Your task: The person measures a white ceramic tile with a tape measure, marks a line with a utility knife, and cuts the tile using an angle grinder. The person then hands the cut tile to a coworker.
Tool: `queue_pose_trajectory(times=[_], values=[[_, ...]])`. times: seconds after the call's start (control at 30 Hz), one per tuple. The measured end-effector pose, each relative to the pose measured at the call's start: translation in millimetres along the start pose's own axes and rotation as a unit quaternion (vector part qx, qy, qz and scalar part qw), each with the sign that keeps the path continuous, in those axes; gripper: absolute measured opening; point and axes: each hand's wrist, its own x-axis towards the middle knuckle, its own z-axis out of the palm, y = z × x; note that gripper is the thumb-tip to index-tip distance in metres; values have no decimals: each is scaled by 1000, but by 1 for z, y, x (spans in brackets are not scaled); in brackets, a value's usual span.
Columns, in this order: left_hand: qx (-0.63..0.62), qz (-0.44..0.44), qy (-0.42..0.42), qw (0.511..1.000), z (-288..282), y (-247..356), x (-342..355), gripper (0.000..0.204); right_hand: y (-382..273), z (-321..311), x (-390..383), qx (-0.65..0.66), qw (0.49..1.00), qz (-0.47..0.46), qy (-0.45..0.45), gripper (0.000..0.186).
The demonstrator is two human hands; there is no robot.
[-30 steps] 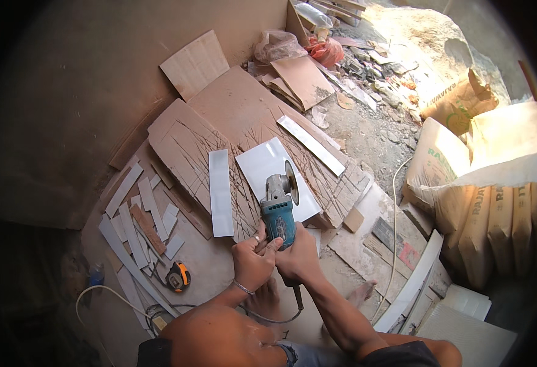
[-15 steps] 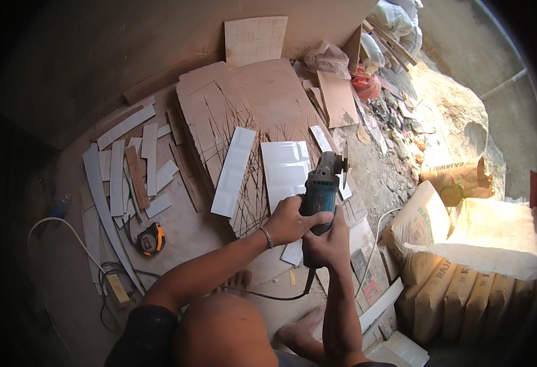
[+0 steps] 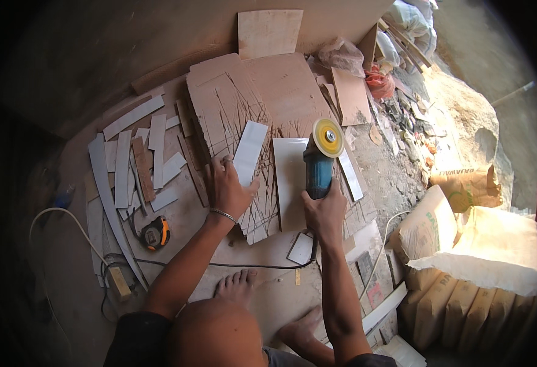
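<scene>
My right hand (image 3: 325,205) grips a teal angle grinder (image 3: 318,171), its yellow disc (image 3: 328,137) tilted up toward me. The grinder is over the right side of a white tile piece (image 3: 290,202) lying on a scored board (image 3: 219,104). My left hand (image 3: 230,192) has its fingers spread at the lower end of a narrow white tile strip (image 3: 250,140); whether it presses on the strip is unclear. Another white strip (image 3: 349,180) lies right of the grinder, partly hidden.
Loose tile offcuts (image 3: 122,171), a black-orange tape measure (image 3: 157,232) and cords (image 3: 63,209) lie at left, near a wooden block (image 3: 120,284). A wall (image 3: 177,37) rises behind. Rubble (image 3: 397,128) and paper sacks (image 3: 440,306) are at right; my bare feet (image 3: 235,284) are below.
My left hand has let go of the grinder and moved left to the narrow strip. My right hand still holds the grinder, now turned with its disc face upward.
</scene>
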Motion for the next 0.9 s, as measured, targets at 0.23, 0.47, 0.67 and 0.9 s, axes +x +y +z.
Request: queue_pose_trajectory(times=[0.23,0.47,0.67,0.9], values=[[-8,-75,-67,995,-14,-5,-10,91,-6,17,13,-32,999,0,-40,61],[-1,-71,-70,995,-5,-15,-12,80,-5,25,10,-76,997,-16,-28,61],[40,-94,-126,987,-17,-10,0,70,-3,34,3,-127,991,-34,9,69],[24,-161,-225,961,-31,1,31,64,-18,5,4,-128,988,35,-75,94]])
